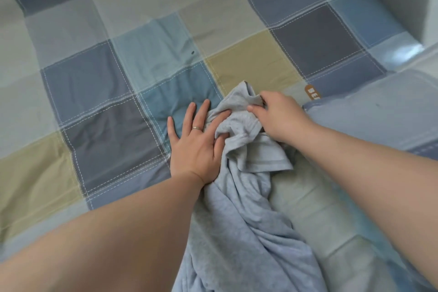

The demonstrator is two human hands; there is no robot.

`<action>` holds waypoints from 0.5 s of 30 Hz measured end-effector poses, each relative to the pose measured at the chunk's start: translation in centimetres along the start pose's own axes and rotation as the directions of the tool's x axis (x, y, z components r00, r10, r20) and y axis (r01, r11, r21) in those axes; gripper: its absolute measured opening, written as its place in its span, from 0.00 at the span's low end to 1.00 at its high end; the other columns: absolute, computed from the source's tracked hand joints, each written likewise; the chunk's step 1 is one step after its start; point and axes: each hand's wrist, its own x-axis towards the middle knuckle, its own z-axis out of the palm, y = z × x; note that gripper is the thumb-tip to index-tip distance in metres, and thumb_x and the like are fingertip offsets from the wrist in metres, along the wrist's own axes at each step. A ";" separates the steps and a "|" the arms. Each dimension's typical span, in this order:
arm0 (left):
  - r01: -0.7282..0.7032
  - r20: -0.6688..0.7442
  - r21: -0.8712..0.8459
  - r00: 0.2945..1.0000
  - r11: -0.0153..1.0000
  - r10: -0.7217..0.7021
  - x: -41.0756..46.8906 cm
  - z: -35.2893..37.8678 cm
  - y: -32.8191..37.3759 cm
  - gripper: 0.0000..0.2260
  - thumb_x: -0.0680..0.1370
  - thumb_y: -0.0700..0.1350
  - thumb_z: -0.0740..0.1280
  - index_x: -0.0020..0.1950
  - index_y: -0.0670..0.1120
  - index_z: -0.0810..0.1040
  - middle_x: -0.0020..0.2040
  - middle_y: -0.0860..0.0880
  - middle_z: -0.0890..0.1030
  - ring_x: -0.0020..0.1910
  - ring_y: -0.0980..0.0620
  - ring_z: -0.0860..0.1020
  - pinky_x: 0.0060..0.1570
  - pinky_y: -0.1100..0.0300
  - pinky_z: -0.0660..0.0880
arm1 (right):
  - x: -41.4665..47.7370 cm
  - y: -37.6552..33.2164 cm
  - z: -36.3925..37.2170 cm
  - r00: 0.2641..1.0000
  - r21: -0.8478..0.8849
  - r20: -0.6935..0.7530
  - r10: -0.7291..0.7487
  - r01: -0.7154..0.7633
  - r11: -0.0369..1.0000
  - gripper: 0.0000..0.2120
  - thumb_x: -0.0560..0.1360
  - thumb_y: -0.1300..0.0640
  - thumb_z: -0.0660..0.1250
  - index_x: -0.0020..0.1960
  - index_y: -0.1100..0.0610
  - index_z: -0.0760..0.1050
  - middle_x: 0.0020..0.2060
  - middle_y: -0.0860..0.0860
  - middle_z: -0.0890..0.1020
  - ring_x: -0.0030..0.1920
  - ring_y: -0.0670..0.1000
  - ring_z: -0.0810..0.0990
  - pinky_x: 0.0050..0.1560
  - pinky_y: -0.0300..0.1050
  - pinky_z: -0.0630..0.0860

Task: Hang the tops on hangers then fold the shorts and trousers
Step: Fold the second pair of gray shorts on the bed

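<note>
**Opening out a crumpled garment**

The pale blue-grey soft jersey garment [248,197] lies bunched on the checked patchwork bed cover [94,78], trailing toward the viewer. The left hand [196,142], fingers [205,111] straight and spread, presses its edge flat. The right hand [279,116] pinches a fold with thumb and curled fingers. The next move is probably to draw it open and tell top from trousers.

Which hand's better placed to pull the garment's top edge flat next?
Probably right: the right hand pinches the garment's bunched top edge; the left hand lies flat, pressing cloth against the bed.
</note>
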 end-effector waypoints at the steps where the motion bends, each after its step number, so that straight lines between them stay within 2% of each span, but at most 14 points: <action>1: -0.003 -0.005 0.002 1.000 1.000 0.003 -0.1 0.0 0.0 0.24 0.81 0.61 0.41 0.78 0.69 0.52 0.83 0.56 0.50 0.81 0.50 0.43 0.75 0.37 0.35 | -1.1 0.0 0.4 1.000 0.023 -0.015 0.017 -0.017 1.000 0.12 0.81 0.47 0.64 0.42 0.52 0.71 0.40 0.50 0.78 0.49 0.60 0.77 0.41 0.47 0.66; 3: -0.036 -0.016 0.021 0.999 0.999 0.036 -0.2 -0.4 0.0 0.23 0.82 0.59 0.46 0.78 0.69 0.51 0.82 0.56 0.49 0.81 0.49 0.44 0.75 0.36 0.36 | -3.9 -0.4 0.8 0.996 0.091 -0.068 0.065 -0.058 0.994 0.10 0.81 0.48 0.63 0.52 0.53 0.78 0.52 0.57 0.83 0.56 0.62 0.79 0.48 0.48 0.70; 5: -0.084 -0.010 -0.006 0.996 0.996 0.084 -0.8 -1.0 0.3 0.24 0.83 0.55 0.56 0.79 0.66 0.54 0.82 0.55 0.53 0.81 0.49 0.49 0.76 0.38 0.41 | -7.4 -0.6 1.5 0.984 0.248 -0.095 0.151 -0.123 0.961 0.12 0.81 0.50 0.64 0.58 0.56 0.80 0.57 0.58 0.83 0.59 0.61 0.79 0.54 0.48 0.73; 7: -0.106 -0.023 -0.080 0.994 0.991 0.105 -3.2 -1.4 0.9 0.25 0.81 0.51 0.61 0.77 0.63 0.61 0.80 0.53 0.61 0.78 0.47 0.59 0.76 0.44 0.50 | -11.7 -0.1 2.7 0.974 0.417 -0.029 0.224 -0.192 0.888 0.13 0.81 0.51 0.64 0.55 0.59 0.81 0.50 0.59 0.85 0.53 0.61 0.83 0.57 0.52 0.78; 9: -0.110 -0.046 -0.196 0.994 0.974 0.103 -7.6 -1.6 1.8 0.24 0.78 0.50 0.64 0.73 0.62 0.66 0.74 0.53 0.67 0.71 0.46 0.69 0.69 0.49 0.59 | -16.6 0.8 3.8 0.969 0.451 0.036 0.243 -0.233 0.862 0.14 0.81 0.51 0.63 0.49 0.60 0.81 0.40 0.60 0.85 0.44 0.61 0.85 0.53 0.57 0.80; 10: -0.106 -0.047 -0.248 0.994 0.963 0.098 -10.0 -1.7 2.1 0.24 0.77 0.49 0.65 0.72 0.62 0.66 0.73 0.54 0.69 0.68 0.47 0.71 0.65 0.49 0.62 | -19.0 1.4 4.1 0.967 0.451 0.051 0.249 -0.245 0.858 0.14 0.81 0.51 0.63 0.45 0.60 0.80 0.35 0.59 0.85 0.38 0.59 0.84 0.49 0.55 0.81; 12: -0.079 -0.033 -0.320 0.997 0.944 0.073 -14.9 -1.9 2.9 0.23 0.76 0.48 0.68 0.69 0.63 0.67 0.71 0.55 0.71 0.67 0.47 0.72 0.62 0.48 0.64 | -23.6 2.4 4.5 0.962 0.478 0.066 0.265 -0.264 0.838 0.15 0.81 0.53 0.64 0.38 0.57 0.77 0.25 0.52 0.82 0.25 0.50 0.80 0.35 0.46 0.79; 13: -0.055 -0.029 -0.348 0.998 0.936 0.048 -17.3 -2.0 3.4 0.22 0.76 0.48 0.68 0.68 0.62 0.68 0.70 0.55 0.72 0.66 0.47 0.72 0.62 0.48 0.65 | -25.6 3.0 4.5 0.961 0.487 0.070 0.267 -0.266 0.832 0.15 0.81 0.53 0.64 0.37 0.56 0.76 0.22 0.49 0.80 0.22 0.46 0.79 0.30 0.43 0.75; 15: 0.023 -0.028 -0.403 0.999 0.915 -0.037 -22.0 -3.0 4.6 0.19 0.75 0.49 0.63 0.65 0.60 0.71 0.67 0.56 0.74 0.64 0.49 0.73 0.61 0.49 0.65 | -29.9 3.6 4.1 0.962 0.494 0.074 0.264 -0.266 0.828 0.15 0.81 0.53 0.64 0.37 0.56 0.75 0.23 0.47 0.80 0.24 0.45 0.80 0.29 0.43 0.75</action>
